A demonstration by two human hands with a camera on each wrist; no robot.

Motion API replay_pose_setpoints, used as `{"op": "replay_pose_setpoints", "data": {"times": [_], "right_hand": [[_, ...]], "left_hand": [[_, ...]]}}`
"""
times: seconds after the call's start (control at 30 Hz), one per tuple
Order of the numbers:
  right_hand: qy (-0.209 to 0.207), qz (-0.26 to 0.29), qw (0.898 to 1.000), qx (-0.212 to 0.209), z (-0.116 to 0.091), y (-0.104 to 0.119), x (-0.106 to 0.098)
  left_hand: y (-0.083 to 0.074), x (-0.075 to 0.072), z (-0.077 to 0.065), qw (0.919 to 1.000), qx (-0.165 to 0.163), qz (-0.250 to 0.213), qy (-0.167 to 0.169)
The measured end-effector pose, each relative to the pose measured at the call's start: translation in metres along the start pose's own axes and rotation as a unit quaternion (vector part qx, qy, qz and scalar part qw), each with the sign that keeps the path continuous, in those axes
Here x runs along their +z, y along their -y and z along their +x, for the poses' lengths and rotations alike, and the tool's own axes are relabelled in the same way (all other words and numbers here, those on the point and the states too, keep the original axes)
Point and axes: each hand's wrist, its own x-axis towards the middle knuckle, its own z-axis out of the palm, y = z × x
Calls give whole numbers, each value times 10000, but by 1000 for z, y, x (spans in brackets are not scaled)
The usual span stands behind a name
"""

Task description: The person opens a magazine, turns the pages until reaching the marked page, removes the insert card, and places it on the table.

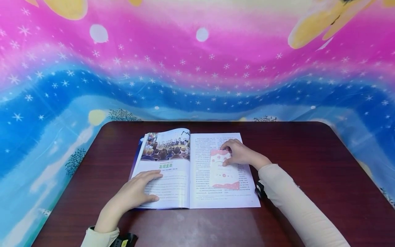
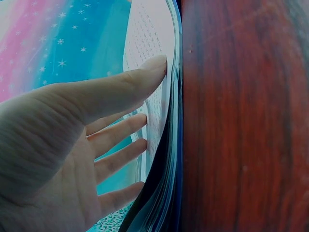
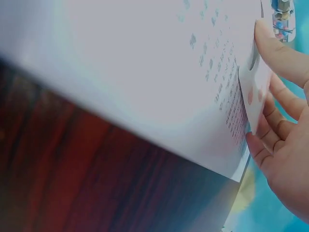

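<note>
An open magazine (image 1: 172, 188) lies on the table, an illustrated page on its left side and dense text on its right. My left hand (image 1: 139, 188) rests on the left page with fingers extended; in the left wrist view its thumb (image 2: 154, 67) lies at the page's near edge. Over the right page is a small pink-and-white card (image 1: 223, 171) with wavy pink bands at top and bottom. My right hand (image 1: 240, 152) pinches the card near its top, and in the right wrist view the thumb and fingers are on either side of the card (image 3: 253, 96).
The dark reddish wooden table (image 1: 293, 144) extends around the magazine on all sides. Behind it hangs a pink and blue cloth backdrop (image 1: 185, 75) with snowflakes. A black strap (image 1: 124, 240) is at the left wrist.
</note>
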Motion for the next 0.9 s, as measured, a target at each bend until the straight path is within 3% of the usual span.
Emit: {"op": "replay_pose_setpoints", "data": {"times": [0.17,0.43,0.9], "right_hand": [[-6,509,9986,103,-1,0,-3],[-165,733,9970,185,-12,-6,-23],[-532,707,9960,-130,-58,-18,-86]], "left_hand": [[0,-1,-1,10000,23,5,-2],[-1,-1,-1,10000,86,10,-5],[0,-1,-2,9998,190,31,-8]]}}
